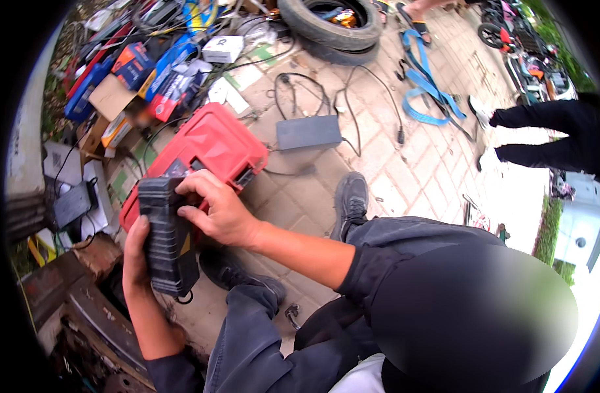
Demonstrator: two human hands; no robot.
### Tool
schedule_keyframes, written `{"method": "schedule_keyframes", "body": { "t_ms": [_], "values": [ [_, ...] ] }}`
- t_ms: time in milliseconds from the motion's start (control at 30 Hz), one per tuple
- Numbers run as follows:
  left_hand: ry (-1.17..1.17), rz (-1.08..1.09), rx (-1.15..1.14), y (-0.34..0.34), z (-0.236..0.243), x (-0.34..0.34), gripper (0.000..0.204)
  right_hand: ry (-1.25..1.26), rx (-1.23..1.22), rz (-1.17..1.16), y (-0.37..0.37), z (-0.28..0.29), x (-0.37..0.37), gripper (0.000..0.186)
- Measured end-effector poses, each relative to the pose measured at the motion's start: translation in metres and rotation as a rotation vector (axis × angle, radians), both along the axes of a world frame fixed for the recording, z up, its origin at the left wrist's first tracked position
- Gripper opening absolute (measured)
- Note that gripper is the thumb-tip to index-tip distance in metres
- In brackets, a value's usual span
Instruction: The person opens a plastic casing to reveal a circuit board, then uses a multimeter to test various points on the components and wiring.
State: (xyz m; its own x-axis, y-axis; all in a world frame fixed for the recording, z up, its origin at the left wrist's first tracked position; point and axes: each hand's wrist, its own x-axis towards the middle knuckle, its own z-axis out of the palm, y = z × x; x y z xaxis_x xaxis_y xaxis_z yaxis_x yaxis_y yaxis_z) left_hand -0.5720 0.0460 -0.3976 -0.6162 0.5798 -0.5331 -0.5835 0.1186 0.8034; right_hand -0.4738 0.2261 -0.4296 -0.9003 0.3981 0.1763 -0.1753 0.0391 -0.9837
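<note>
We hold the black ribbed box (169, 232) above the red case (201, 154), left hand (135, 259) clenched under its side and right hand (215, 209) grasping its top, so we should keep it steady and level.

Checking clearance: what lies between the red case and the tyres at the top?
In the head view, a grey power brick with looping black cables lies on bare paving between red case and tyres.
</note>
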Motion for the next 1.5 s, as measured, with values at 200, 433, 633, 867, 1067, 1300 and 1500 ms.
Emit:
{"method": "schedule_keyframes", "body": {
  "t_ms": [200,433,633,867,1067,1300,1500],
  "values": [
    [-0.066,0.11,0.016,0.008,-0.003,0.003,0.052,0.028,-0.086,-0.065,-0.012,-0.002,0.001,0.022],
    [-0.115,0.003,-0.074,0.002,-0.014,-0.003,0.046,0.038,0.072,0.112,0.023,-0.012,-0.003,0.014],
    [-0.097,-0.017,0.0,-0.002,-0.02,-0.005,0.04,0.081,0.297,-0.022,0.004,-0.011,-0.007,0.006],
    [-0.157,-0.105,0.104,0.015,-0.032,-0.019,0.044,-0.114,-0.058,0.022,0.02,-0.043,-0.005,0.016],
    [-0.217,-0.067,0.065,-0.006,-0.031,-0.01,0.043,-0.233,-0.145,0.225,0.02,-0.047,0.0,0.01],
    [0.967,-0.303,-0.717,0.021,0.027,0.019,0.094,-0.224,-0.042,0.079,0.025,-0.042,-0.013,0.008],
    [1.124,-0.239,-0.698,0.019,-0.007,0.011,0.068,-0.388,-0.032,0.292,0.034,-0.032,-0.021,0.008]
  ]
}}
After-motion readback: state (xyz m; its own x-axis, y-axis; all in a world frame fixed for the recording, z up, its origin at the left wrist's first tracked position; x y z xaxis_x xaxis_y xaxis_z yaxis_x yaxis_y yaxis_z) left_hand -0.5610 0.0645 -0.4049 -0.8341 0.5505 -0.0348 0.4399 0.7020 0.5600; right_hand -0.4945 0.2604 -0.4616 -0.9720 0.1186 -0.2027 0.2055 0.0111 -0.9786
